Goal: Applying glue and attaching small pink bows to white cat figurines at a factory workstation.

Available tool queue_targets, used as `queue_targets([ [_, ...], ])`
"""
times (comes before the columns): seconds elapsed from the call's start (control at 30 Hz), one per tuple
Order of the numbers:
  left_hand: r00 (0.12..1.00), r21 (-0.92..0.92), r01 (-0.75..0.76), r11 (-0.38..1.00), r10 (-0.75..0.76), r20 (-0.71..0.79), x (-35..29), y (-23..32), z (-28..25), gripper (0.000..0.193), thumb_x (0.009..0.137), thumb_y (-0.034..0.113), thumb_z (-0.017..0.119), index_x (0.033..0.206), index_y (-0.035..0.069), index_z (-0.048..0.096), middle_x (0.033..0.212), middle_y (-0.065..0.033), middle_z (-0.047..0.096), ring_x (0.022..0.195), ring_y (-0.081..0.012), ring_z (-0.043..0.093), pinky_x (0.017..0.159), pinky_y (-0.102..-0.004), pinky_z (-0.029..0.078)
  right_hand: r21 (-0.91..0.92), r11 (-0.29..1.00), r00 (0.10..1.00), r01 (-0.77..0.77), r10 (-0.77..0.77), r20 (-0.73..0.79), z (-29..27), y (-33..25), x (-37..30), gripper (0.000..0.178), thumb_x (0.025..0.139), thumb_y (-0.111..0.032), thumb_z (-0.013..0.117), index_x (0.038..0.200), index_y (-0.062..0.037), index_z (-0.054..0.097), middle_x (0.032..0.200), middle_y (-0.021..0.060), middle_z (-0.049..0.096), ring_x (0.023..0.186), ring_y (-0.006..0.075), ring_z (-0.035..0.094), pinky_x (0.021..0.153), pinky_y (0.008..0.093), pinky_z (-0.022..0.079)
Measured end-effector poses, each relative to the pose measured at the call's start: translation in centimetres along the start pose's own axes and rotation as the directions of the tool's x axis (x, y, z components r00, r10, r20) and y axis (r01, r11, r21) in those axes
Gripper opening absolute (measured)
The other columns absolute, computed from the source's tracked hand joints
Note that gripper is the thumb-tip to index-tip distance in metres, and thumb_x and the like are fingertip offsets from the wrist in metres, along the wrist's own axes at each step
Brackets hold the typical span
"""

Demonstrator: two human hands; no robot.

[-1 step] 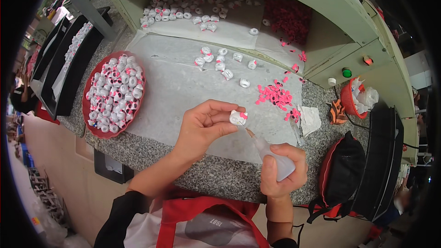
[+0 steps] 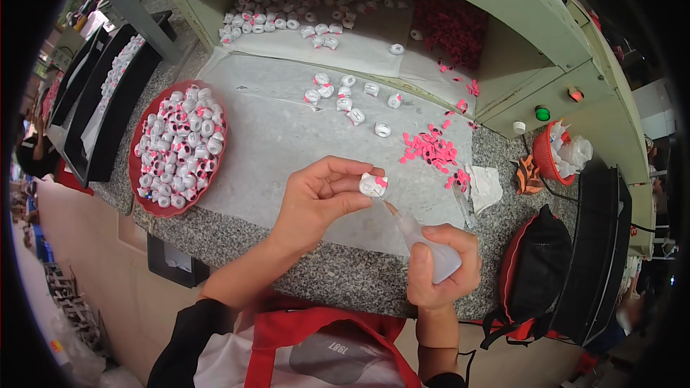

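Note:
My left hand (image 2: 314, 197) pinches a small white cat-head figure (image 2: 372, 187) with a pink bow between thumb and fingers, over the paper-covered bench. A translucent squeeze bottle (image 2: 410, 230) with a thin nozzle is wrapped in my right hand (image 2: 447, 266), its contents unclear. The nozzle points up and left, its tip close to the figure's lower edge; whether they touch I cannot tell. Beyond my hands lie several loose white figures (image 2: 356, 116) and a heap of small pink bows (image 2: 431, 149).
A red scalloped tray (image 2: 134, 162) heaped with bowed figures stands at left, near black trays (image 2: 93, 145). Behind is a pale green cabinet (image 2: 517, 11) sheltering more figures and bows. At right are a red basket (image 2: 544, 162), crumpled paper (image 2: 486, 188) and a black bag (image 2: 540, 269).

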State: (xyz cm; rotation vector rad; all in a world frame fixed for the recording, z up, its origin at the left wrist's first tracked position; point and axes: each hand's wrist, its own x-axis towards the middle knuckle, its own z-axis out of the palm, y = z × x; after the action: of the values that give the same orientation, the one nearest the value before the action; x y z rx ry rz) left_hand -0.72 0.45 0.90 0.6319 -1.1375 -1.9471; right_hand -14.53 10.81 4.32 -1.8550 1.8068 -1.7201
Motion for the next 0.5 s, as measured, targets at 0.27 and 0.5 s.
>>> queue_targets([
  [0.27, 0.999, -0.049, 0.036, 0.998, -0.036, 0.009, 0.16, 0.03, -0.22, 0.033, 0.070, -0.013, 0.055, 0.100, -0.001, 0.051, 0.102, -0.0171, 0.057, 0.095, -0.0246, 0.058, 0.083, -0.0336, 0.046, -0.044, 0.999, 1.000, 0.011, -0.012, -0.006, -0.26, 0.04, 0.15, 0.021, 0.065, -0.003, 0.061, 0.084, 0.0017, 0.052, 0.070, 0.0092, 0.060, 0.053, 0.0209, 0.059, 0.049, 0.0277, 0.047],
  [0.5, 1.000, -0.040, 0.026, 0.999, -0.025, 0.014, 0.22, -0.16, -0.28, 0.034, 0.070, -0.014, 0.055, 0.101, -0.002, 0.051, 0.102, -0.0169, 0.057, 0.096, -0.0244, 0.057, 0.083, -0.0330, 0.046, 0.011, 1.000, 0.999, -0.008, 0.007, 0.043, -0.34, -0.08, 0.25, 0.020, 0.066, -0.004, 0.061, 0.083, 0.0017, 0.053, 0.070, 0.0104, 0.060, 0.054, 0.0201, 0.059, 0.050, 0.0271, 0.048],
])
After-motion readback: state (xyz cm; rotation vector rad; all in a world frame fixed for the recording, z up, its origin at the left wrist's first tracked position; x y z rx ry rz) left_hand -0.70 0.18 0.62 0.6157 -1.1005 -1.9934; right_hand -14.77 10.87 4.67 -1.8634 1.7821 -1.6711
